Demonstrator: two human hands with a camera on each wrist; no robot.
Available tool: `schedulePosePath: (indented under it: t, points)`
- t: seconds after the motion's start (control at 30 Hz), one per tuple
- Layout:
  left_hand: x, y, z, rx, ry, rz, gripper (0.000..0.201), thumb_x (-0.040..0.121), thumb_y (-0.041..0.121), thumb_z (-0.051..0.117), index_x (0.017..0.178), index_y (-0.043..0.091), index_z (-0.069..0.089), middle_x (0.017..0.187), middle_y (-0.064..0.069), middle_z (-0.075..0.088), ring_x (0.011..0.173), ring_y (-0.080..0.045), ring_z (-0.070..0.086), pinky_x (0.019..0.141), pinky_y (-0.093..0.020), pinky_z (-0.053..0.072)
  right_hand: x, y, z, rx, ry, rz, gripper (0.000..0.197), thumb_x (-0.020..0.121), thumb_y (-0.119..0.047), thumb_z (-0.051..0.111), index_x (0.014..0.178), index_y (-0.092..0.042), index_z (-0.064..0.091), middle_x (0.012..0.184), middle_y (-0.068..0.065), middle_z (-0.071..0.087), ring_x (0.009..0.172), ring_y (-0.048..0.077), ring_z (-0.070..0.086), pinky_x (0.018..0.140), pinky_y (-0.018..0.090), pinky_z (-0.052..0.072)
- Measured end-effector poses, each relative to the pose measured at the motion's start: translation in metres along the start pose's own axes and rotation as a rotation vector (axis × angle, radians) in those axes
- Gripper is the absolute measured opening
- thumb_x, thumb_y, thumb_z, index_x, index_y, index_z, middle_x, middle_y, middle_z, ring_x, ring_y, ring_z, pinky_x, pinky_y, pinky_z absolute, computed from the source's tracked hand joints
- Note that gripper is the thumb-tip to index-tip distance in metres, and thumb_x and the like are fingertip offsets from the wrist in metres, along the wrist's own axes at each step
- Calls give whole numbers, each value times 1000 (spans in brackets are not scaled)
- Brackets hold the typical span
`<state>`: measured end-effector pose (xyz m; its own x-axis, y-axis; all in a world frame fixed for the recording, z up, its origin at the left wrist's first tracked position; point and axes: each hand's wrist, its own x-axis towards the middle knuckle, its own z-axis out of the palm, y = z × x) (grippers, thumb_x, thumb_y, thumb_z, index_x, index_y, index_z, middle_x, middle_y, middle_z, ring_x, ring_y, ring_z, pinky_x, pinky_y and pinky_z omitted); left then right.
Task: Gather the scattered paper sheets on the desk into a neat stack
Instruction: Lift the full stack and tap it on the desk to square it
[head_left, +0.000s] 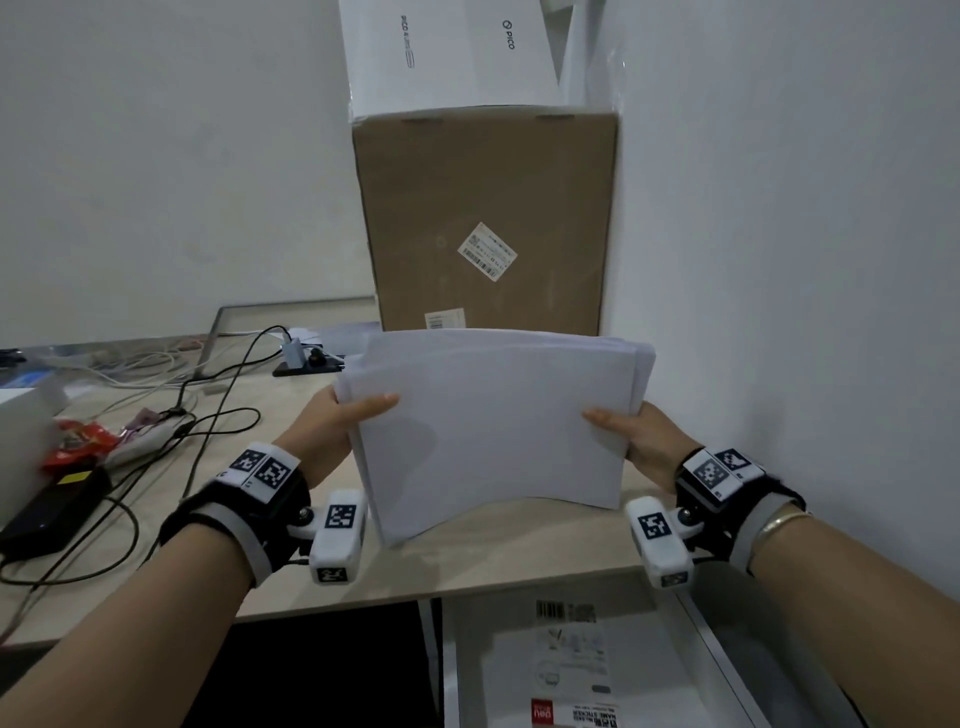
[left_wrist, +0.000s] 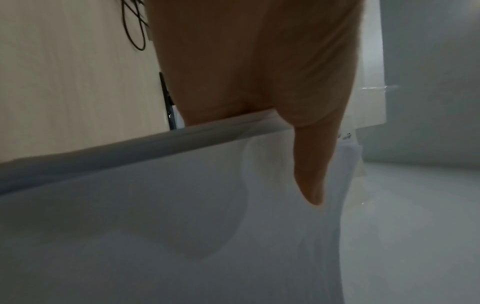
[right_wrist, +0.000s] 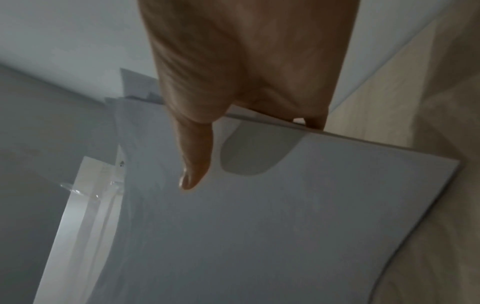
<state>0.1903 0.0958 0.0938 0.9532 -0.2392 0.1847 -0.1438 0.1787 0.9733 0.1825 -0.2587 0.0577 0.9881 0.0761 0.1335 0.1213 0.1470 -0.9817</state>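
The left hand (head_left: 332, 421) and the right hand (head_left: 641, 434) each pinch one side edge of the paper stack (head_left: 493, 431), thumb on top, the other fingers hidden under it. The stack is lifted above the desk (head_left: 467, 551), its edges uneven, just in front of the cardboard box (head_left: 483, 208). Cables (head_left: 208, 415) lie left of the box.

Bare desk (head_left: 483, 561) lies under the sheets; box (head_left: 488, 218) blocks behind, wall (head_left: 779, 260) right, cables (head_left: 208, 415) left.

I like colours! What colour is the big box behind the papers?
Brown cardboard box, clearest in the head view.
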Motion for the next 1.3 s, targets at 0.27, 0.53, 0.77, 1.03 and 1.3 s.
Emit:
schedulePosePath:
  t: [0.27, 0.53, 0.77, 1.03, 1.3]
  points:
    - [11, 9, -2, 12, 66, 120, 88, 53, 50, 88, 127, 15, 57, 118, -9, 67, 103, -22, 67, 78, -32, 57, 5, -11, -4, 119, 50, -80, 98, 30, -57, 91, 113, -15, 62, 107, 6, 73, 94, 20, 70, 82, 34, 58]
    - [3, -25, 9, 67, 99, 56, 94, 38, 53, 91, 121, 21, 59, 111, -1, 72, 99, -18, 70, 69, -26, 57, 8, -5, 1, 99, 48, -68, 106, 30, -62, 89, 119, -12, 60, 110, 8, 71, 95, 22, 69, 75, 32, 58]
    - [16, -25, 15, 97, 306, 129, 82, 52, 44, 84, 125, 16, 58, 115, -4, 69, 104, -24, 67, 88, -44, 55, 11, 3, 17, 11, 189, -144, 63, 61, -38, 85, 112, -9, 62, 109, 11, 70, 97, 26, 68, 78, 36, 58]
    - [1, -49, 3, 111, 58, -2, 91, 44, 48, 91, 124, 19, 57, 116, -5, 69, 104, -20, 68, 76, -29, 57, 16, 4, 8, 3, 115, -124, 106, 42, -51, 92, 132, -14, 48, 122, 11, 65, 109, 28, 64, 92, 48, 53]
    - [18, -37, 9, 13, 292, 7, 46, 73, 22, 80, 114, 7, 64, 112, -13, 70, 98, -29, 68, 74, -34, 58, 10, 7, 4, -64, -5, -34, 96, 34, -45, 94, 118, -9, 63, 110, 10, 71, 103, 29, 67, 83, 40, 55]
